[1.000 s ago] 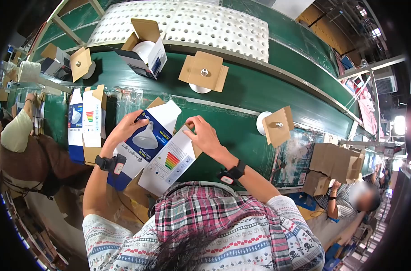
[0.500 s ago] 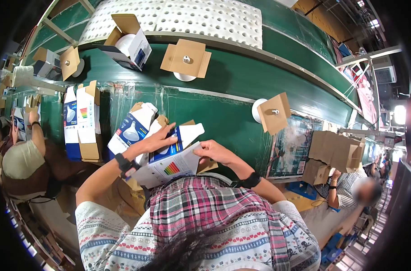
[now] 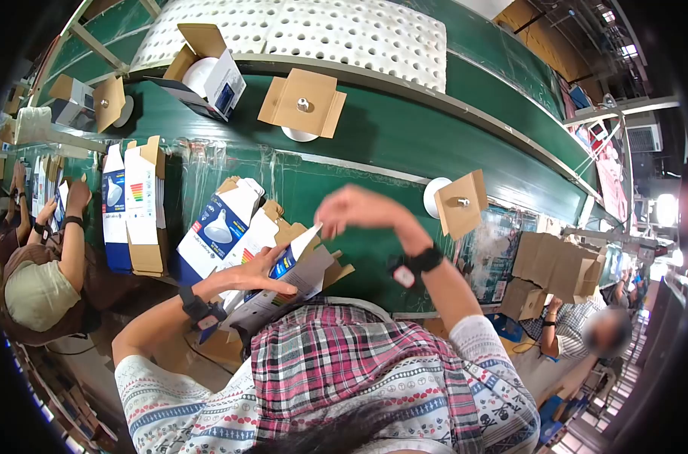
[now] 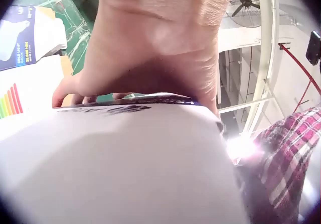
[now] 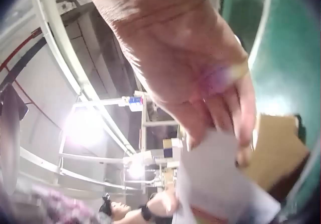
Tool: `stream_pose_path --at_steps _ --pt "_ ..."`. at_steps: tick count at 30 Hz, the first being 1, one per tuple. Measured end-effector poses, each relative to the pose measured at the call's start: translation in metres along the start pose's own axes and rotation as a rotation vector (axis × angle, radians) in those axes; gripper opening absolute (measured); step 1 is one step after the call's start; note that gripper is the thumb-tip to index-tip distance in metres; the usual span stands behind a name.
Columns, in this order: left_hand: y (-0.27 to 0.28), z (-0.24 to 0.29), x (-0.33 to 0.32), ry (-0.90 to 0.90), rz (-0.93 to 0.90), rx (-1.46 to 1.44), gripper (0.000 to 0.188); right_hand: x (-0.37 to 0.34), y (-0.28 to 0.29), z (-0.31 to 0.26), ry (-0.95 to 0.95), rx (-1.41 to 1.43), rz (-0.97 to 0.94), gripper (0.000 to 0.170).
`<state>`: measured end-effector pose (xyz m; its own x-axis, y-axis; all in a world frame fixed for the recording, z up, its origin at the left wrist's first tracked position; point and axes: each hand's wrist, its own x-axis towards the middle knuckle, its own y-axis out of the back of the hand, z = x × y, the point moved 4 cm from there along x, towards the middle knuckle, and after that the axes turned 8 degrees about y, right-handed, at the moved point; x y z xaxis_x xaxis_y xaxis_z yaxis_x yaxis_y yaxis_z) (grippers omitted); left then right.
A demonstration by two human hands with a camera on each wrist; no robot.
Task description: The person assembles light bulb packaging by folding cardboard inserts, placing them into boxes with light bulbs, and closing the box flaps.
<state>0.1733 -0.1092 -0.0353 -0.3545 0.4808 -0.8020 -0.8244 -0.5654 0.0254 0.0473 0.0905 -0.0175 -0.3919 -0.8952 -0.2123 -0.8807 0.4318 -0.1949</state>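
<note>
A partly flattened light bulb carton (image 3: pixel 308 274), white and blue with an open top flap, leans in front of the person's body. The left hand (image 3: pixel 247 274) grips its side, thumb on the near face and fingers over the far side; the left wrist view shows the white panel (image 4: pixel 125 159) below the palm. Raised at the carton's upper end, the right hand (image 3: pixel 363 208) is blurred. In the right wrist view its thumb and curled fingers pinch the white flap (image 5: pixel 215 151). Left of it lie more printed cartons (image 3: pixel 217 227).
A stack of flat cartons (image 3: pixel 136 216) stands at the left. On the green belt are an open box with a bulb (image 3: pixel 208 76) and bulbs in cardboard inserts (image 3: pixel 302 102) (image 3: pixel 462 204). White perforated foam (image 3: pixel 351 41) lies behind. Other people (image 3: pixel 37 284) work at both sides.
The carton came away from the others toward the body and is turned. The left hand moved from the left cartons onto its side; the right hand rose to its top flap.
</note>
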Motion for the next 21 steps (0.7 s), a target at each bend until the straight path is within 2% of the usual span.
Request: stream_pose_path --at_steps 1,2,3,4,7,10,14,16,18,19,21 --pt "0.003 -0.004 0.000 -0.003 0.021 -0.013 0.128 0.015 0.029 -0.012 0.115 -0.084 0.115 0.022" --pt "0.006 -0.011 0.003 -0.031 0.078 0.018 0.125 0.034 0.059 -0.022 0.202 -0.309 0.403 0.019" --pt "0.010 -0.011 0.001 -0.051 0.132 0.033 0.124 0.050 0.078 -0.035 0.260 -0.697 0.595 0.018" --pt "0.014 -0.009 -0.003 -0.071 0.187 0.048 0.123 0.070 0.087 -0.047 0.286 -0.823 0.636 0.023" --pt "0.033 0.000 -0.016 -0.078 0.302 0.083 0.122 0.129 0.093 -0.050 0.601 -1.193 0.692 0.017" --pt "0.047 0.005 -0.028 -0.125 0.467 0.135 0.122 0.169 0.115 -0.006 0.192 -1.354 0.411 0.025" --pt "0.059 0.012 -0.045 -0.140 0.758 0.294 0.120 0.153 0.128 0.006 0.306 -1.125 0.612 0.018" --pt "0.061 0.022 -0.051 -0.082 0.860 0.358 0.120 0.119 0.130 -0.004 0.283 -0.971 0.754 0.013" --pt "0.061 0.026 -0.052 -0.032 0.952 0.396 0.119 0.069 0.120 -0.029 0.393 -0.794 0.893 0.015" --pt "0.061 0.027 -0.051 -0.030 0.991 0.405 0.118 0.047 0.117 -0.034 0.350 -0.690 0.921 0.019" --pt "0.059 0.033 -0.051 -0.048 1.032 0.432 0.118 0.011 0.112 -0.026 0.254 -0.284 0.829 0.020"
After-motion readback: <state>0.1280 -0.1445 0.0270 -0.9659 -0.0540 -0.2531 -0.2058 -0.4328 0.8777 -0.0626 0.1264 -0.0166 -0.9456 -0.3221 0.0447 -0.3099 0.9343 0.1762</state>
